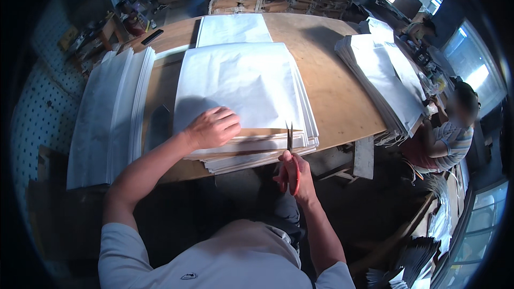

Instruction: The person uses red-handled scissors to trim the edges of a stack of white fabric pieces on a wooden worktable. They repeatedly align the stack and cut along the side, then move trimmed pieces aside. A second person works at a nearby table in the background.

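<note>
Wooden tabletop (340, 96) bears stacked white paper (238, 83), left hand (213, 128) on it, grip unclear, right hand (305, 182) gripping scissors (290, 142).

Head-worn fisheye, downward over table (334, 88)

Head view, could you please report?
Right hand: holding red-handled metal scissors, blades parted. Left hand: at near edge of stacked white rectangular sheets. No obstruction visible.

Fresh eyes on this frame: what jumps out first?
First, the bright white-topped stack on the near side of the brown table. Then the red-handled scissors, blades parted, in the right hand by the stack's near right corner; the left hand is at its near edge.
</note>
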Available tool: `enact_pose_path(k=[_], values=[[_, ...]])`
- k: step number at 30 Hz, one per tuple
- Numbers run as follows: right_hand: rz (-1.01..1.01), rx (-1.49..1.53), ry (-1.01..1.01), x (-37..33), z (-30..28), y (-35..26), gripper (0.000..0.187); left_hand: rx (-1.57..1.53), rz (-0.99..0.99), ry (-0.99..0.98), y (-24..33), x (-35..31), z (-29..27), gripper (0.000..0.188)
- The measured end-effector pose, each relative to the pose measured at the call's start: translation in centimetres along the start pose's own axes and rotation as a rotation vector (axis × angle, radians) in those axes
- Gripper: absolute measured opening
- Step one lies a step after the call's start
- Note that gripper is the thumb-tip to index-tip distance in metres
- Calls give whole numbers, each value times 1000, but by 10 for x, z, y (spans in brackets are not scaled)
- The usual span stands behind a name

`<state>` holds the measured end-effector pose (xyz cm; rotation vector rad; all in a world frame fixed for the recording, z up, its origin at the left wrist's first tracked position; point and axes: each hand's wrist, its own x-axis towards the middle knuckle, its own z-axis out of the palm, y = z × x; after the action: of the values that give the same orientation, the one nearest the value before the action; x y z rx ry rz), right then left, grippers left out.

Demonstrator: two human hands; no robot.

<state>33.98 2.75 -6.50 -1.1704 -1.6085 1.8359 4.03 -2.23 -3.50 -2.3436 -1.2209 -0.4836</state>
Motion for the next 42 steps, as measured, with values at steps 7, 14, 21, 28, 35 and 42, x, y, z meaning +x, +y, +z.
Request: enact_pose_path(k=[7,14,21,28,35,42], values=[[-18,-64,36,9,-4,-1,69,-28,7,-15,2,-1,2,8],[-18,-86,66,10,0,-4,64,-58,6,-33,3,-3,4,9],[-82,-109,125,17,8,12,62,-72,-9,10,4,-1,6,11],[-62,-45,59,-35,31,39,58,-304,-116,-93,-11,-2,0,15],[-58,-47,-271,-44,124,35,42,-546,-131,-430,-40,38,-10,20],[-85,-231,-309,-7,179,6,57,-530,-140,-485,-41,36,-14,16]])
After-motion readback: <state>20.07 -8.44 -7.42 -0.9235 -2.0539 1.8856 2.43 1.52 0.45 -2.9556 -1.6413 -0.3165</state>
